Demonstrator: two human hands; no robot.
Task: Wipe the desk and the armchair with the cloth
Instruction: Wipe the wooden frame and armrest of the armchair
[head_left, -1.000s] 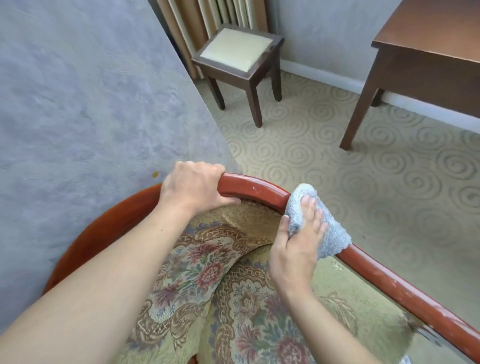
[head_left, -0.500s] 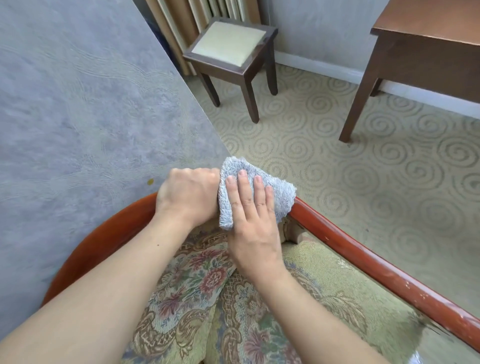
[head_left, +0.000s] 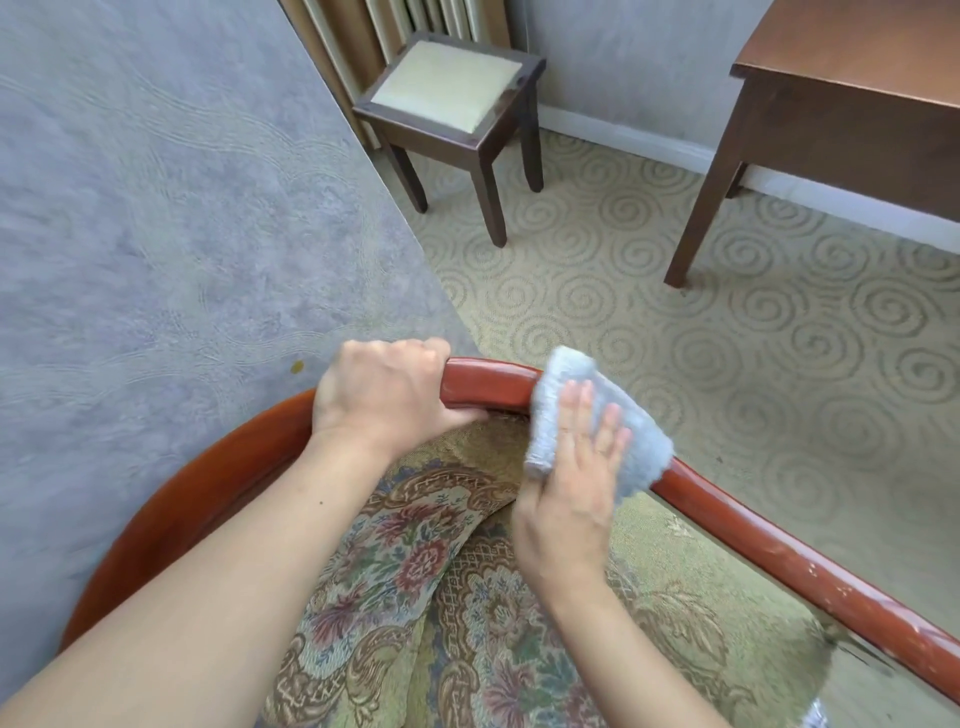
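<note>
The armchair fills the lower half of the view, with a curved red-brown wooden rail (head_left: 779, 556) and floral upholstery (head_left: 415, 597). My left hand (head_left: 382, 395) grips the top of the rail. My right hand (head_left: 576, 478) presses a blue-grey terry cloth (head_left: 571, 379) flat over the rail, just right of my left hand, with a short stretch of bare wood between them. The dark wooden desk (head_left: 852, 88) stands at the upper right, across the carpet.
A grey textured wall (head_left: 156, 234) runs close along the armchair's left side. A small dark stool with a cream cushion (head_left: 447, 88) stands at the back by a radiator. Spiral-patterned carpet (head_left: 675, 338) lies between the armchair, the stool and the desk.
My right hand slid the cloth along the rail up against my left hand, then back to the right. My left hand kept its grip on the rail.
</note>
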